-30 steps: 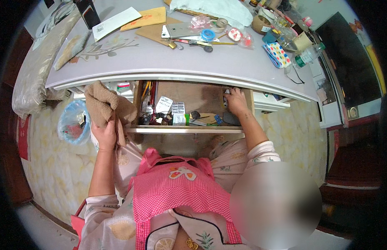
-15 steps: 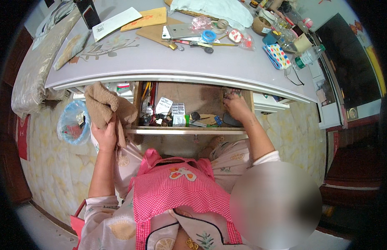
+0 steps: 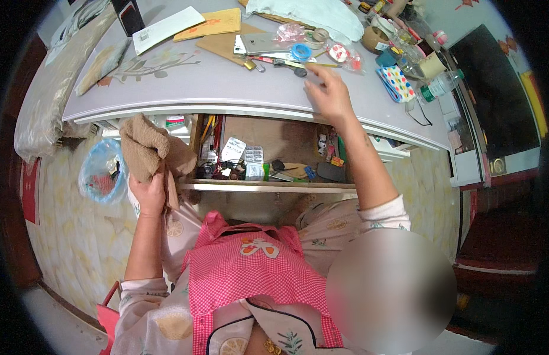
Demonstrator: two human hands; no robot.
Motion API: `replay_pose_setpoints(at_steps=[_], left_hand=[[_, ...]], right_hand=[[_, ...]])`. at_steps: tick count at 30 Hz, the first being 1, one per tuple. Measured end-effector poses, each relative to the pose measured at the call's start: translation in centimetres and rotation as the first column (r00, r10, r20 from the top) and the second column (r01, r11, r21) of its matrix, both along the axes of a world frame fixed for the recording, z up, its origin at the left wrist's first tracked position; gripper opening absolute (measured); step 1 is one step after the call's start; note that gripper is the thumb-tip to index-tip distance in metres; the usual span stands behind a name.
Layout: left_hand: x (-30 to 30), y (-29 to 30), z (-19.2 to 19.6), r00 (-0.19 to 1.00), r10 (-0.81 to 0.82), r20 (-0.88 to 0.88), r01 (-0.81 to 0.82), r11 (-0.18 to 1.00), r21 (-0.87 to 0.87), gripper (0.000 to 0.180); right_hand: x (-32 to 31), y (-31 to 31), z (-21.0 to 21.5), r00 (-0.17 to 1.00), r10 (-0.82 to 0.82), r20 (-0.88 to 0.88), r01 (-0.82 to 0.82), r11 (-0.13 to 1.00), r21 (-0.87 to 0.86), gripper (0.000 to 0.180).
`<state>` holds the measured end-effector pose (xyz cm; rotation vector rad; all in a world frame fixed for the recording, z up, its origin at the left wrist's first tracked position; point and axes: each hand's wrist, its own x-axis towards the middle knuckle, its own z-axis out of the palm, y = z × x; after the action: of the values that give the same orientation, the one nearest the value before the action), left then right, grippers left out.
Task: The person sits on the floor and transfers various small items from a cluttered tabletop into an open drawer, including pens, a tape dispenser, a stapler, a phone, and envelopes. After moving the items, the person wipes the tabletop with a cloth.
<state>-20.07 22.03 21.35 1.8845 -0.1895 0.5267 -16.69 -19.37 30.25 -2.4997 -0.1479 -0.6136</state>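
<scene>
My left hand (image 3: 149, 192) is closed round a brown cloth (image 3: 145, 145) at the left end of an open drawer (image 3: 268, 131). Above the tabletop (image 3: 227, 89), my right hand (image 3: 330, 97) has its fingers apart and nothing visible in them. Its fingertips are close to a black-ended cutter (image 3: 289, 64) and a roll of blue tape (image 3: 300, 52). Inside the drawer are blister packs of pills (image 3: 254, 155), pencils (image 3: 211, 129), a dark oval case (image 3: 331, 171) and several small items in the right corner.
A bin with a blue bag (image 3: 103, 171) stands left of the drawer. On the table lie a phone (image 3: 265, 43), envelopes (image 3: 208, 25), a padlock (image 3: 249, 65), a plastic bottle (image 3: 443, 86), glasses (image 3: 419, 112) and a dotted cloth (image 3: 396, 81).
My right hand has risen from the drawer's right corner to above the tabletop, uncovering the small items there. My left hand still holds the brown cloth in the same place.
</scene>
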Motion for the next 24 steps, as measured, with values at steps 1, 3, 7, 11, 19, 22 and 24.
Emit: replay_pose_setpoints(at_steps=[1,3,7,11,19,22,24], left_hand=[[0.0,0.0,0.1,1.0,0.0,-0.011,0.0,1.0,-0.005,0.032],[-0.1,-0.3,0.5,0.999,0.002,-0.033,-0.003,1.0,-0.014,0.032],[-0.1,-0.4,0.2,1.0,-0.005,-0.022,0.003,0.993,-0.114,0.03],[-0.3,-0.4,1.0,0.998,0.012,-0.068,-0.014,0.999,-0.035,0.033],[-0.1,-0.1,0.1,0.999,0.005,-0.037,-0.006,0.999,-0.039,0.034],[-0.1,-0.5,0.3,0.999,0.022,-0.025,-0.024,0.998,-0.066,0.032],[-0.1,-0.6,0.3,0.999,0.024,-0.032,-0.027,0.995,-0.092,0.032]], right_hand=[[1.1,0.1,0.2,0.998,-0.043,0.039,0.044,0.998,-0.035,0.042],[3.5,0.3,0.0,0.988,-0.135,0.077,0.141,0.987,-0.08,0.053],[7.0,0.4,-1.0,0.942,-0.333,0.038,0.334,0.929,-0.156,0.07],[8.6,-0.5,-1.5,0.909,-0.414,-0.044,0.401,0.899,-0.174,0.072],[5.5,-0.5,0.3,0.948,-0.3,0.106,0.308,0.949,-0.067,0.056],[2.5,-0.4,1.4,0.978,-0.141,0.155,0.142,0.99,0.006,0.054],[-0.6,-0.3,2.2,0.998,0.025,0.063,-0.022,0.998,-0.05,0.055]])
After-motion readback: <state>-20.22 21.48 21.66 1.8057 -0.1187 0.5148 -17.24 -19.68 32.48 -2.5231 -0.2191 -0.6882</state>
